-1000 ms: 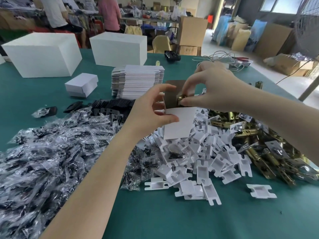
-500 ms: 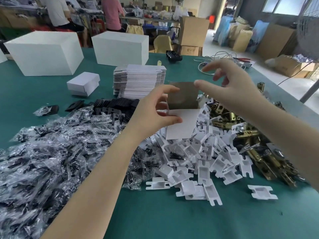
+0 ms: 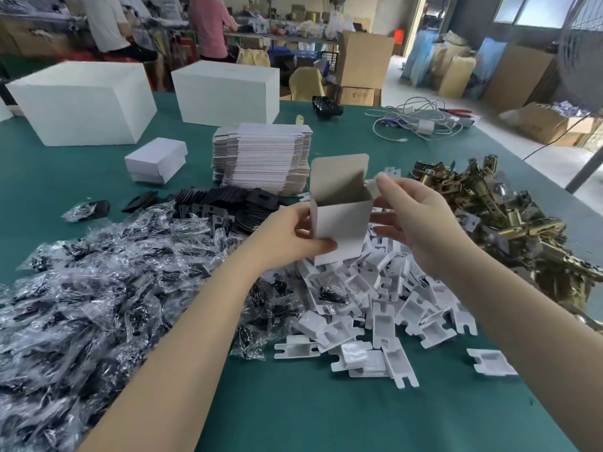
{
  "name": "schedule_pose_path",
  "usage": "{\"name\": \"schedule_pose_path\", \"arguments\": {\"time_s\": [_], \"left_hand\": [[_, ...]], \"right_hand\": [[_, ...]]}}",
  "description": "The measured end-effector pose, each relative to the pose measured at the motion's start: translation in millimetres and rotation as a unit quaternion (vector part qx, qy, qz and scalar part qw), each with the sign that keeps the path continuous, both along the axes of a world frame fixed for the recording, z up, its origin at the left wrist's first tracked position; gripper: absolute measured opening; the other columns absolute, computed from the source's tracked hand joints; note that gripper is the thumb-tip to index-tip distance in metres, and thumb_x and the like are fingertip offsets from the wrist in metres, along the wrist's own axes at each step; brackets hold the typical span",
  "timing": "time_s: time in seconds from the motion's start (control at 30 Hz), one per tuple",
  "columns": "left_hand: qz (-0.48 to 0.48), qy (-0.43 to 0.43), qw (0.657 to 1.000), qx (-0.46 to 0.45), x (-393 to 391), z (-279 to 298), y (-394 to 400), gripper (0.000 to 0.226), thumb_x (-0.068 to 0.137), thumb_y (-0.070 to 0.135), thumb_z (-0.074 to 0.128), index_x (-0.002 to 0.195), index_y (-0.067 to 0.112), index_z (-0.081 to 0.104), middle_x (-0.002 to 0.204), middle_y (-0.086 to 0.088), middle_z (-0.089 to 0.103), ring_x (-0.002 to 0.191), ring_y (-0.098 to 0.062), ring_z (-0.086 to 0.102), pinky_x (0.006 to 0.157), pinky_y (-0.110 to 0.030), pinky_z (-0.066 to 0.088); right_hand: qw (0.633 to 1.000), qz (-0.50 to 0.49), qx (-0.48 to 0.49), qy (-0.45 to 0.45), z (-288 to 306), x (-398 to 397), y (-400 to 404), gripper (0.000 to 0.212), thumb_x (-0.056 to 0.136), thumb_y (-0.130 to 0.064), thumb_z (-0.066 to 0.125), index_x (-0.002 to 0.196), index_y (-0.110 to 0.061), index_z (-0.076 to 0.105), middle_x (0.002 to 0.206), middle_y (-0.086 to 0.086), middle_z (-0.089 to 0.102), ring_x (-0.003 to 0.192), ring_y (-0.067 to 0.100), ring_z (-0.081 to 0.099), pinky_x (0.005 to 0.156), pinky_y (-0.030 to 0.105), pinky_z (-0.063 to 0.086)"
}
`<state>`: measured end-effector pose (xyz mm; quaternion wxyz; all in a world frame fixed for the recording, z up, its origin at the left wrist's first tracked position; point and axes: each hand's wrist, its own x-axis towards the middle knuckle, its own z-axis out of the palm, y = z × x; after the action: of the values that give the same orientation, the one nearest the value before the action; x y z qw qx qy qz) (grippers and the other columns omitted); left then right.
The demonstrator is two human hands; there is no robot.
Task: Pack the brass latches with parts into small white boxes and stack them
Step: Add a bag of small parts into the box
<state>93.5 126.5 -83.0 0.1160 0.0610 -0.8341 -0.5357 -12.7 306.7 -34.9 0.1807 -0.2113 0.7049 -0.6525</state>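
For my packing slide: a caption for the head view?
Both hands hold an open white box above the parts.

Bare green table surface (image 3: 326, 415) open in the near foreground, heap of clear plastic bags with black parts (image 3: 81, 288) blocking the left, pile of white plastic inserts (image 3: 375, 308) at centre, tangled brass latches (image 3: 509, 223) crowding the right, stack of flat white cartons (image 3: 261, 154) behind, open green strip between it and the two large white boxes (image 3: 225, 89).

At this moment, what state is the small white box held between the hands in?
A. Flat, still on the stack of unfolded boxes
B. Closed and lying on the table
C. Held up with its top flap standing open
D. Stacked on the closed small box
C: the left hand grips the small white box above the table, its top flap upright and its mouth open.
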Motion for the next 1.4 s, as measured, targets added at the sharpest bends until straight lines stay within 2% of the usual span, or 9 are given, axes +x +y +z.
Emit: {"name": "schedule_pose_path", "arguments": {"time_s": [0.1, 0.2, 0.33, 0.43, 0.77, 1.07, 1.13, 1.27, 1.4], "left_hand": [[0.038, 0.031, 0.996, 0.074, 0, -5, -4, 0.041, 0.083, 0.016, 0.078, 0.105, 0.045, 0.059, 0.1, 0.023, 0.072, 0.086, -0.002, 0.071, 0.064, -0.022, 0.057], [0.066, 0.042, 0.984, 0.158, 0, -10, -8, 0.039, 0.087, 0.014, 0.076, 0.109, 0.04, 0.058, 0.099, 0.014, 0.075, 0.086, -0.009, 0.072, 0.063, -0.026, 0.058], [0.068, 0.053, 0.97, 0.227, -2, -10, -7, 0.035, 0.091, 0.011, 0.071, 0.11, 0.037, 0.057, 0.094, 0.016, 0.075, 0.082, -0.005, 0.073, 0.06, -0.024, 0.057], [0.069, 0.065, 0.962, 0.257, -2, -8, -6, 0.033, 0.092, 0.013, 0.069, 0.111, 0.037, 0.056, 0.092, 0.019, 0.074, 0.081, -0.002, 0.072, 0.057, -0.022, 0.055], [0.063, 0.091, 0.943, 0.313, -1, -2, -4, 0.027, 0.095, 0.012, 0.063, 0.106, 0.036, 0.057, 0.085, 0.022, 0.073, 0.076, -0.001, 0.07, 0.057, -0.023, 0.053], [0.018, 0.108, 0.909, 0.403, -1, -1, -8, 0.025, 0.079, 0.022, 0.073, 0.097, 0.039, 0.067, 0.097, 0.011, 0.074, 0.088, -0.016, 0.074, 0.07, -0.052, 0.061], [0.013, 0.114, 0.897, 0.427, -1, -1, -9, 0.025, 0.077, 0.021, 0.075, 0.096, 0.037, 0.069, 0.1, 0.006, 0.074, 0.091, -0.02, 0.074, 0.065, -0.047, 0.061], [0.023, 0.111, 0.903, 0.414, -2, 0, -6, 0.03, 0.077, 0.022, 0.081, 0.099, 0.035, 0.066, 0.098, 0.006, 0.074, 0.083, -0.018, 0.074, 0.063, -0.039, 0.06], [0.03, 0.097, 0.935, 0.339, -2, 1, 2, 0.026, 0.07, 0.035, 0.083, 0.092, 0.041, 0.07, 0.089, 0.015, 0.075, 0.079, -0.007, 0.073, 0.062, -0.029, 0.057]], "right_hand": [[0.999, -0.028, -0.015, -0.044, 2, -11, 7, 0.024, 0.096, -0.043, 0.059, 0.11, -0.025, 0.064, 0.094, -0.001, 0.076, 0.08, 0.017, 0.074, 0.067, 0.028, 0.06], [0.981, -0.089, 0.137, 0.101, -8, -27, 21, 0.025, 0.095, -0.034, 0.061, 0.119, -0.029, 0.058, 0.098, -0.004, 0.072, 0.081, 0.014, 0.07, 0.072, 0.035, 0.061], [0.907, -0.017, 0.302, 0.294, -21, -43, 38, 0.027, 0.092, -0.023, 0.065, 0.119, -0.025, 0.062, 0.097, -0.011, 0.067, 0.077, -0.005, 0.06, 0.059, 0.013, 0.045], [0.847, 0.095, 0.394, 0.343, -26, -40, 38, 0.027, 0.092, -0.026, 0.063, 0.119, -0.029, 0.063, 0.104, -0.014, 0.064, 0.067, -0.014, 0.054, 0.052, 0.005, 0.04], [0.759, 0.167, 0.497, 0.385, -23, -20, 26, 0.05, 0.089, -0.04, 0.067, 0.136, -0.027, 0.055, 0.125, -0.003, 0.055, 0.099, 0.01, 0.053, 0.093, 0.026, 0.047], [0.771, 0.145, 0.476, 0.396, -27, -17, 27, 0.046, 0.089, -0.03, 0.066, 0.133, -0.034, 0.055, 0.122, -0.005, 0.054, 0.102, 0.012, 0.054, 0.089, 0.031, 0.05], [0.825, 0.117, 0.395, 0.386, -27, -11, 23, 0.043, 0.09, -0.018, 0.061, 0.13, -0.033, 0.059, 0.115, -0.008, 0.061, 0.092, 0.007, 0.058, 0.078, 0.025, 0.053], [0.985, 0.119, 0.117, 0.043, -20, 12, 3, 0.04, 0.092, -0.02, 0.067, 0.13, -0.022, 0.059, 0.095, -0.006, 0.075, 0.08, 0.01, 0.072, 0.068, 0.026, 0.06], [0.977, 0.088, -0.027, -0.192, -14, 23, -14, 0.016, 0.092, -0.014, 0.066, 0.107, -0.011, 0.064, 0.106, 0.011, 0.072, 0.092, 0.019, 0.069, 0.075, 0.024, 0.06]]}}
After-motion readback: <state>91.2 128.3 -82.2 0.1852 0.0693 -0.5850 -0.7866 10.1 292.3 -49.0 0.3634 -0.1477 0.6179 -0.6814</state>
